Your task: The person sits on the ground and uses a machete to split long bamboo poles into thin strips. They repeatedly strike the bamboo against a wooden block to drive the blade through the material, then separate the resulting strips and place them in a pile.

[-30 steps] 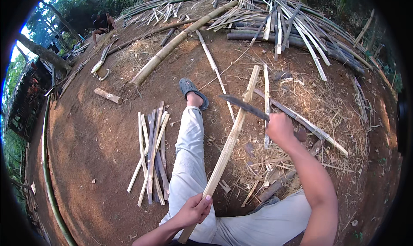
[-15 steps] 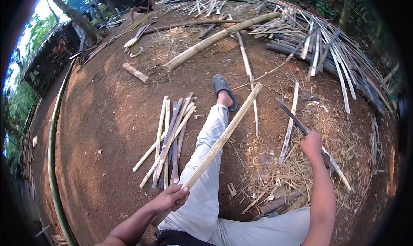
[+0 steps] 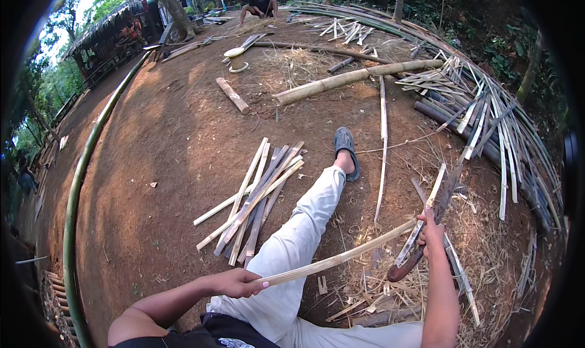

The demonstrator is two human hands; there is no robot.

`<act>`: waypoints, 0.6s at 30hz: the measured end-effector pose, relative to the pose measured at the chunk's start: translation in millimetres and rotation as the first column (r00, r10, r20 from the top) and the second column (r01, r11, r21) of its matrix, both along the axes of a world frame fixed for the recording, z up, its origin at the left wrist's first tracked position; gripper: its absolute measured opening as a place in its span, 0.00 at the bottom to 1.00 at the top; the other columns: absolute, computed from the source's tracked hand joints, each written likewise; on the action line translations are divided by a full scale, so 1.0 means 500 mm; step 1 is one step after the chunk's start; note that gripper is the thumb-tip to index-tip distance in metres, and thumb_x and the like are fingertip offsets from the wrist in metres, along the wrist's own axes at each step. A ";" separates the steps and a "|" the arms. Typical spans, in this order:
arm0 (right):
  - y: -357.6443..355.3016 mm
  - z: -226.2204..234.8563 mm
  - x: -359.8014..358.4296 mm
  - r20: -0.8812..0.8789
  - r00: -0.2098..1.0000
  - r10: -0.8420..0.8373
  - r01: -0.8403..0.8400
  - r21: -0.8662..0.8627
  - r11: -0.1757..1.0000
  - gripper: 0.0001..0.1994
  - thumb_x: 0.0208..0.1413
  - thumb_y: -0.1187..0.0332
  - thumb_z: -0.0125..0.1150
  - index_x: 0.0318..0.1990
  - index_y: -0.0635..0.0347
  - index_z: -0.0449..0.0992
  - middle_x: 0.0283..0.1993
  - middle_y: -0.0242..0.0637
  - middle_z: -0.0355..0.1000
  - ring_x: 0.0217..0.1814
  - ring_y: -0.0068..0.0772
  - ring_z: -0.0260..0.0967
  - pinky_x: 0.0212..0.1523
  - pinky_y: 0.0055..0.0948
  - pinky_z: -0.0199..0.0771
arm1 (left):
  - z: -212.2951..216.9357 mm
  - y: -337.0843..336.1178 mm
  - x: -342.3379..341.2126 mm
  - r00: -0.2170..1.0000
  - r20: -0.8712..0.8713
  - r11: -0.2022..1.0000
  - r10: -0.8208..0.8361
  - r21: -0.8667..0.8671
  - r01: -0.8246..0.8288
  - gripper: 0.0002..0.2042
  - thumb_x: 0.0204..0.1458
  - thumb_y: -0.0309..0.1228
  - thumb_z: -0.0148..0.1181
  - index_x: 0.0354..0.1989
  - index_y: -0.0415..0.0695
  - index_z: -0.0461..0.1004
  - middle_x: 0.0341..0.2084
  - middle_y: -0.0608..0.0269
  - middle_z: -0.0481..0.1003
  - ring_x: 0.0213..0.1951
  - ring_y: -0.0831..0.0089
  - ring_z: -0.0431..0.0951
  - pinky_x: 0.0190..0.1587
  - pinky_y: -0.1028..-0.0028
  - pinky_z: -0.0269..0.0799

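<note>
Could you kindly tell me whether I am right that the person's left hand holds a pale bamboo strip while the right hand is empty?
Not quite: the right hand is not empty; the head view shows it holding a long dark-bladed knife. The left hand does hold a pale bamboo strip.

This is an outdoor bamboo-working yard among trees (image 3: 173, 10), shown by bare earth (image 3: 134, 208), scattered shavings (image 3: 496, 281), heaped split strips (image 3: 429, 81) and a thatched hut (image 3: 108, 32).

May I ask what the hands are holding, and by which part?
The left hand holds a bamboo strip near one end; the right hand a knife by its handle.
</note>
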State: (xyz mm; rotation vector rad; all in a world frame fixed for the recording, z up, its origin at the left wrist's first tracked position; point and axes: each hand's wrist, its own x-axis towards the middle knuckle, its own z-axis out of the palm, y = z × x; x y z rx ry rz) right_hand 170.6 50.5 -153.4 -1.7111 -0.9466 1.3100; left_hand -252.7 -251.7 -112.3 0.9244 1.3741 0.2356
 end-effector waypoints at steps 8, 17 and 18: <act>-0.005 -0.009 0.005 -0.190 0.964 0.187 -0.212 -0.126 0.969 0.14 0.50 0.61 0.72 0.35 0.57 0.74 0.16 0.18 0.52 0.11 0.12 0.43 0.13 0.20 0.42 | -0.008 -0.017 -0.001 0.998 -0.061 0.998 -0.033 0.056 0.037 0.23 0.63 0.53 0.50 0.27 0.44 0.70 0.19 0.75 0.63 0.22 0.84 0.61 0.25 0.78 0.60; -0.001 0.000 -0.010 -0.282 0.930 0.233 -0.259 -0.058 0.964 0.12 0.57 0.66 0.64 0.29 0.54 0.65 0.16 0.21 0.52 0.11 0.15 0.45 0.13 0.21 0.45 | -0.030 0.002 -0.015 0.973 -0.143 0.983 -0.183 -0.017 0.182 0.25 0.61 0.54 0.51 0.36 0.40 0.74 0.23 0.66 0.72 0.23 0.78 0.73 0.29 0.74 0.72; -0.003 0.000 -0.010 -0.306 0.925 0.225 -0.256 -0.066 0.964 0.12 0.58 0.66 0.63 0.29 0.54 0.64 0.16 0.21 0.52 0.11 0.15 0.45 0.13 0.22 0.45 | -0.036 0.006 -0.013 0.966 -0.163 0.978 -0.203 0.004 0.206 0.25 0.61 0.55 0.51 0.37 0.40 0.75 0.24 0.65 0.73 0.24 0.77 0.75 0.30 0.74 0.73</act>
